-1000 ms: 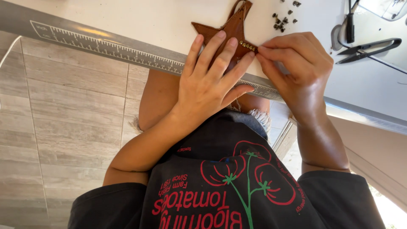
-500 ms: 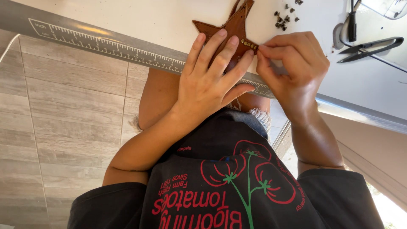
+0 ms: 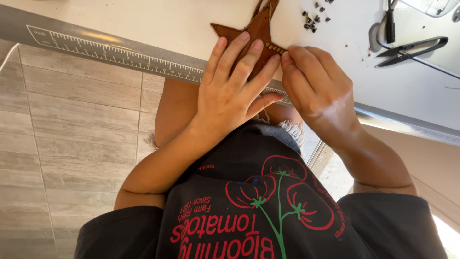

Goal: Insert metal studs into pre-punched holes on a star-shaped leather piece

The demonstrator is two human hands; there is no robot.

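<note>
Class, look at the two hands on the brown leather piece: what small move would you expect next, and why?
Probably the right hand presses the stud at the end of the row of studs into the leather piece, since its fingertips pinch there while the left hand lies flat, pinning the leather.

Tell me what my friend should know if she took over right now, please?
Left hand: flat, fingers spread, pressing the brown leather star piece down at the table's edge.
Right hand: fingertips pinched at the row of small metal studs along the piece's right edge.
Nearby: loose studs lie in a little pile above, black snips to the right.
Done: a short row of studs sits in the leather.
Left: loose studs not yet used; how many more go in cannot be told.
</note>
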